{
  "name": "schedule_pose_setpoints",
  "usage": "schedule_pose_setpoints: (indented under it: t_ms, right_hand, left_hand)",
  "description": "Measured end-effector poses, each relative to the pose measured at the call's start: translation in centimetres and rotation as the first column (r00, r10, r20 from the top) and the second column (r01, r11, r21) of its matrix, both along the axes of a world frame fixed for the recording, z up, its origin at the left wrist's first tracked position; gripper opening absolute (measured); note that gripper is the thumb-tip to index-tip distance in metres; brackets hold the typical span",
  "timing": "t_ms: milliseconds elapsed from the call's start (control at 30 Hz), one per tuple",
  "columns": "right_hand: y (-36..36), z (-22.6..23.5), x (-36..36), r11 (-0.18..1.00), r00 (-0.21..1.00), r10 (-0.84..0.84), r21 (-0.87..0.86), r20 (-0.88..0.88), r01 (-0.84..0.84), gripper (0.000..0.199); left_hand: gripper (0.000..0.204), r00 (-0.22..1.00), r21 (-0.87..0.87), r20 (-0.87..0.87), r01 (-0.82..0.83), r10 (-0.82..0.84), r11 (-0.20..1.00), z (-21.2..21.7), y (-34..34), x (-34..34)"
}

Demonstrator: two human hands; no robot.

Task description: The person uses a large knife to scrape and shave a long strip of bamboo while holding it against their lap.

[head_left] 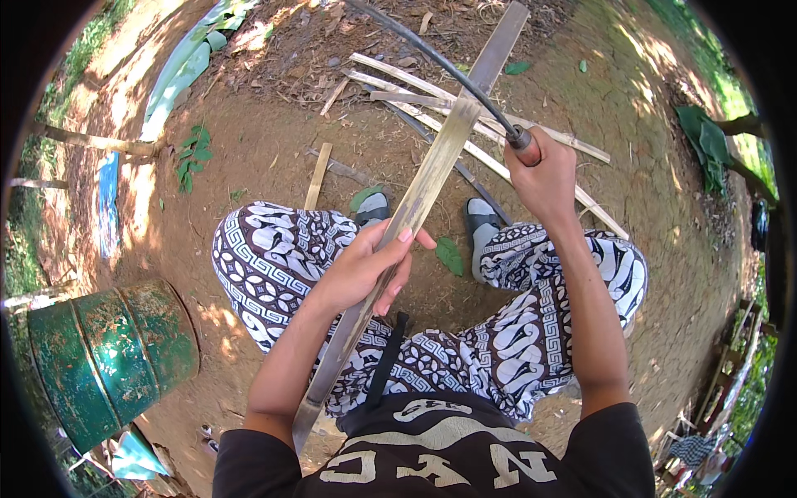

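A long, flat bamboo slat (433, 170) runs slantwise from beside my left upper arm, over my lap, to the far ground. Its middle stretch is pale and scraped; both ends are darker. My left hand (369, 270) is closed around the slat above my lap, thumb on top. In my right hand (544, 178) is the wooden handle of a long, curved, dark-bladed knife (427, 51). The blade crosses over the slat near its far part; whether it touches cannot be told. Beyond my feet, several split bamboo strips (486, 162) lie crossed on the ground.
Bare brown soil (274, 158) surrounds my seated legs. A rusty green drum (116, 357) lies at the left. A short bamboo piece (318, 176) lies past my left foot. Farther off are a large green leaf (178, 79), a blue strip (108, 203) and wood shavings.
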State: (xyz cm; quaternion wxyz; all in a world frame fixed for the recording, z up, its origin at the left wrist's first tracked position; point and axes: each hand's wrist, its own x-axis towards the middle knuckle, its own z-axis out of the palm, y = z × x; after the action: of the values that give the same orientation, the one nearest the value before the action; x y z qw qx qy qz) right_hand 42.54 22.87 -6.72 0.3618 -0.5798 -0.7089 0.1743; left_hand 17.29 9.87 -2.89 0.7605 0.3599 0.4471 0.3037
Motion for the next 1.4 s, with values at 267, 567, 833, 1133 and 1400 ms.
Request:
schedule_pose_setpoints:
  t_ms: [267, 567, 833, 1133, 1400]
  right_hand:
    - [-0.7, 2.1, -0.6, 0.840, 0.636, -0.133, -0.427, -0.760, -0.334, 0.034]
    - [-3.9, 3.3, -1.8, 0.689, 0.438, -0.141, -0.406, -0.888, -0.600, 0.033]
    - [-6.5, 4.1, -4.2, 0.578, 0.293, -0.333, -0.440, -0.896, -0.687, 0.027]
    - [-4.5, 3.8, -2.7, 0.783, 0.897, 0.113, -0.517, -0.428, -0.346, 0.043]
    - [-5.8, 0.9, -2.8, 0.910, 0.872, 0.410, -0.059, 0.265, -0.410, 0.015]
  left_hand:
    - [0.032, 0.989, -0.010, -0.114, 0.096, -0.097, 0.995, 1.1, -1.6, -0.3]
    - [0.049, 0.949, -0.039, -0.073, 0.304, -0.306, 0.952, 0.8, -4.0, -1.7]
    - [0.077, 0.986, 0.020, 0.169, 0.008, -0.011, 1.000, -1.6, -2.3, 0.3]
    - [0.050, 0.998, -0.098, 0.023, -0.053, 0.055, 0.994, 1.2, 0.9, 2.2]
    - [0.034, 0.999, -0.051, -0.014, -0.053, 0.052, 0.997, -0.2, 0.9, 1.1]
